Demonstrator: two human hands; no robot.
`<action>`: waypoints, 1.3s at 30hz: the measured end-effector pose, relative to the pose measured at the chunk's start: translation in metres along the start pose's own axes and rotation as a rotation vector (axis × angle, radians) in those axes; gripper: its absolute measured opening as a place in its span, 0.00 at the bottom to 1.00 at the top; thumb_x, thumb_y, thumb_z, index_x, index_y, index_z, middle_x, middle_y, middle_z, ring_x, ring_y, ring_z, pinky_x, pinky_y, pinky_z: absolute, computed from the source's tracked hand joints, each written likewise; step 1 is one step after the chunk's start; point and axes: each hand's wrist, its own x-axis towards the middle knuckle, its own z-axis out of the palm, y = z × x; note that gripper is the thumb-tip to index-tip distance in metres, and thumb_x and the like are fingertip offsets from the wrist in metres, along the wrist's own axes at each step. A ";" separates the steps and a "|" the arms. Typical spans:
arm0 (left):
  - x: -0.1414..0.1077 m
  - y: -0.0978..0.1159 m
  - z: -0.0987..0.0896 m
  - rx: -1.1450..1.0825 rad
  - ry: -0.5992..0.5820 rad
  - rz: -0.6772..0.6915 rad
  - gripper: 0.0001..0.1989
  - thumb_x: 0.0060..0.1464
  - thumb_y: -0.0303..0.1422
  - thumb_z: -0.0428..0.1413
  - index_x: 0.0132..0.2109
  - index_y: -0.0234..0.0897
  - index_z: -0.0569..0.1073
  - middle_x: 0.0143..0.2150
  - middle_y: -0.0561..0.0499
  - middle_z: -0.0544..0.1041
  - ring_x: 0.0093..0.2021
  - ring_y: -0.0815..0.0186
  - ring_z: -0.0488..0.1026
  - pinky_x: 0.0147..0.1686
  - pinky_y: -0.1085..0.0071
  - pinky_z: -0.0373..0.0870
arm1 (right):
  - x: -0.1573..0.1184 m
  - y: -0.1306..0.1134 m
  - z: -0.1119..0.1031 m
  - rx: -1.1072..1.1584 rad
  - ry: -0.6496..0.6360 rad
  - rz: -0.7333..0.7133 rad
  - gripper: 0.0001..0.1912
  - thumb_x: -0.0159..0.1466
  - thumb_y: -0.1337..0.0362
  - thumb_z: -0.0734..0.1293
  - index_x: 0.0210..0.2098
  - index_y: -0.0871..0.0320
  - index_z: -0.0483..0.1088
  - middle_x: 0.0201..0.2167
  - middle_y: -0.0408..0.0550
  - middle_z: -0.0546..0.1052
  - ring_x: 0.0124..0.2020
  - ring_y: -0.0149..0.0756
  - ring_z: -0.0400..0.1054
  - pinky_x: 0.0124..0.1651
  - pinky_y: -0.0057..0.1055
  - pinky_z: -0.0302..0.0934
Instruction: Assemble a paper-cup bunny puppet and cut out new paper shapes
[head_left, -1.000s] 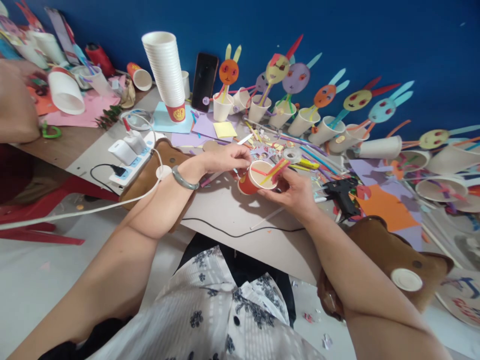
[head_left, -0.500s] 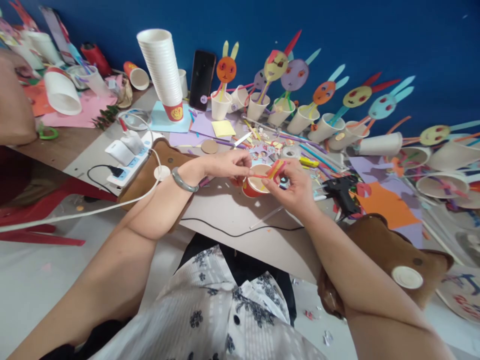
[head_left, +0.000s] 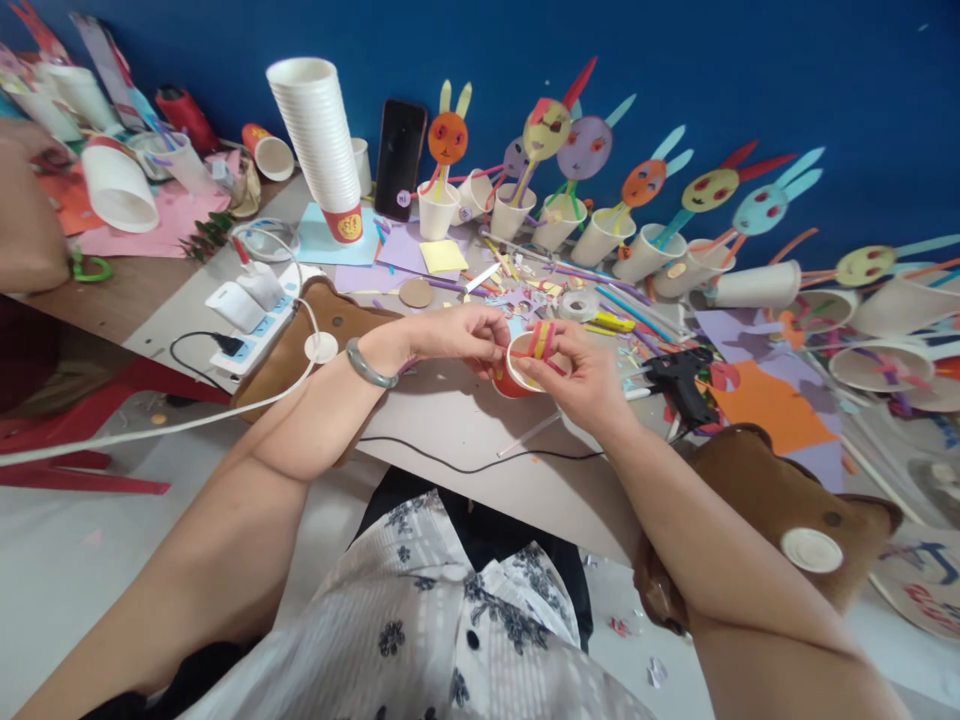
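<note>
A red paper cup (head_left: 508, 384) with a pale inside is held between the two hands, over the near part of the desk (head_left: 457, 425). It leans, so that its round mouth shows to the camera, and the red outer wall can be seen only low on the left side. Pink and yellow strips (head_left: 543, 341) stand bunched at the right of the mouth, bent over in a bright band.

The right hand (head_left: 589, 375) has its grip clamped on these strips, thumb in front and fingers behind, right by the rim. The left hand (head_left: 480, 338) is at the other side of the cup, fingers bent and close together near the rim; I cannot tell whether its grip is clamped on the cup, on a strip end, or on nothing. A grey bracelet (head_left: 371, 364) circles that wrist.

The right hand covers the cup's right side, and the base is hard to make out. The lower ends of the strips are lost behind the fingers and thumb. Beyond the hands lie a tape roll (head_left: 580, 303) and small paper scraps, too blurred to sort out.
</note>
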 end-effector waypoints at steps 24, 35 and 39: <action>-0.001 0.002 0.007 0.137 0.116 0.064 0.03 0.63 0.25 0.63 0.39 0.30 0.79 0.29 0.50 0.81 0.28 0.73 0.78 0.34 0.73 0.77 | 0.003 0.009 -0.003 0.169 0.052 0.065 0.11 0.63 0.58 0.72 0.45 0.51 0.79 0.53 0.50 0.81 0.58 0.50 0.75 0.65 0.53 0.66; 0.005 -0.001 0.007 0.028 0.172 -0.057 0.05 0.63 0.26 0.64 0.38 0.31 0.76 0.30 0.51 0.82 0.30 0.73 0.79 0.35 0.73 0.77 | 0.006 0.015 0.003 0.190 0.143 0.084 0.06 0.58 0.61 0.72 0.35 0.52 0.75 0.47 0.50 0.83 0.49 0.48 0.77 0.53 0.48 0.72; 0.007 -0.003 0.006 -0.006 0.172 -0.081 0.05 0.63 0.25 0.63 0.37 0.31 0.76 0.28 0.51 0.82 0.28 0.74 0.78 0.33 0.74 0.75 | 0.006 0.015 0.005 0.212 0.166 0.103 0.09 0.56 0.61 0.73 0.37 0.51 0.76 0.43 0.48 0.83 0.43 0.45 0.77 0.47 0.44 0.73</action>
